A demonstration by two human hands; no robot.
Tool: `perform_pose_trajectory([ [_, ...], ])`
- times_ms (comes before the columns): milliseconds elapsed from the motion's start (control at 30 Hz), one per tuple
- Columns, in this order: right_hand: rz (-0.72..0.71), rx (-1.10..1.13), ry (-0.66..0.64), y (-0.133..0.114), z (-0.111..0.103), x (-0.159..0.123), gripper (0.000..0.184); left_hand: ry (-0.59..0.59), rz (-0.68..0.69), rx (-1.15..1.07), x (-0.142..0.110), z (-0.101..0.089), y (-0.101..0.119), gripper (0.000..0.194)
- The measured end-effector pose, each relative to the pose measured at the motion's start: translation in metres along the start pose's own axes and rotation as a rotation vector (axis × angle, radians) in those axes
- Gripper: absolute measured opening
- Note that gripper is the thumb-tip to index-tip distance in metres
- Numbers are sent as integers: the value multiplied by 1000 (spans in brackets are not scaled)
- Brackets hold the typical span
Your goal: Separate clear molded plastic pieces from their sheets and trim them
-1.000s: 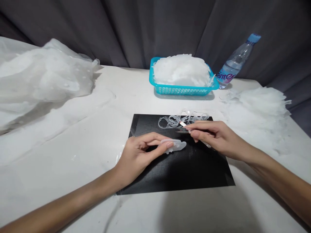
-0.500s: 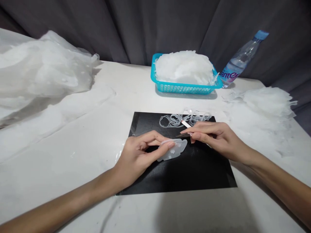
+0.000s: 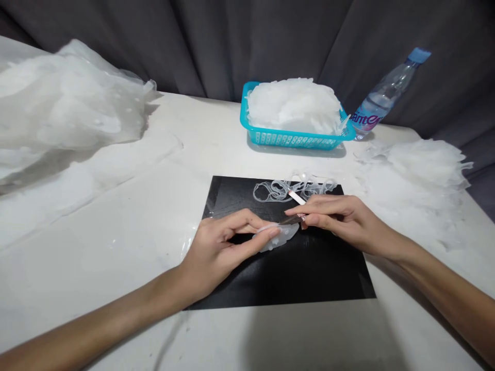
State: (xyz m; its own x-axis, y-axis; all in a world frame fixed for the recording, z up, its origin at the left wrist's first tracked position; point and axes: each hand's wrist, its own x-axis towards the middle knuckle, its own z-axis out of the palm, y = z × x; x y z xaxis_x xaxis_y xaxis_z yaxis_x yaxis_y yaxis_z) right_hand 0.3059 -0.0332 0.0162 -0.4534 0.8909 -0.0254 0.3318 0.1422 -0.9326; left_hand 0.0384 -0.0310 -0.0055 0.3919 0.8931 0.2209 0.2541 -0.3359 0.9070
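Note:
My left hand [image 3: 228, 247] pinches a flat, translucent, soft-looking piece [image 3: 284, 236] with small white spots between thumb and fingers, above a black mat [image 3: 309, 278]. Between its thumb and fingers, my right hand [image 3: 340, 221] grips a thin dark metal blade [image 3: 291, 220]. The blade's tip meets the upper edge of the piece, close to my left fingertips. A white stick [image 3: 297, 197] passes beneath the right hand; whether it joins the blade I cannot tell. Curly translucent strips [image 3: 274, 191] lie at the back of the mat, just beyond both hands.
Behind the mat stands a turquoise basket [image 3: 294, 139] heaped with whitish pieces. A water bottle [image 3: 381, 100] leans beside it. More translucent pieces [image 3: 425, 165] are piled at the right. A large clear bag of white pieces [image 3: 73, 103] fills the far left. A dark curtain hangs behind.
The blade has come down onto the piece's upper edge, the right hand moving slightly left. The piece appears tilted a little flatter in the left hand.

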Motion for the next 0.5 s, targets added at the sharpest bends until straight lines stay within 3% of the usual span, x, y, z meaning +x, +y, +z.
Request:
perform_pose_trajectory([
  [500, 32, -23, -5, -1, 2, -1, 24, -27, 13, -32, -2, 0, -2, 4],
])
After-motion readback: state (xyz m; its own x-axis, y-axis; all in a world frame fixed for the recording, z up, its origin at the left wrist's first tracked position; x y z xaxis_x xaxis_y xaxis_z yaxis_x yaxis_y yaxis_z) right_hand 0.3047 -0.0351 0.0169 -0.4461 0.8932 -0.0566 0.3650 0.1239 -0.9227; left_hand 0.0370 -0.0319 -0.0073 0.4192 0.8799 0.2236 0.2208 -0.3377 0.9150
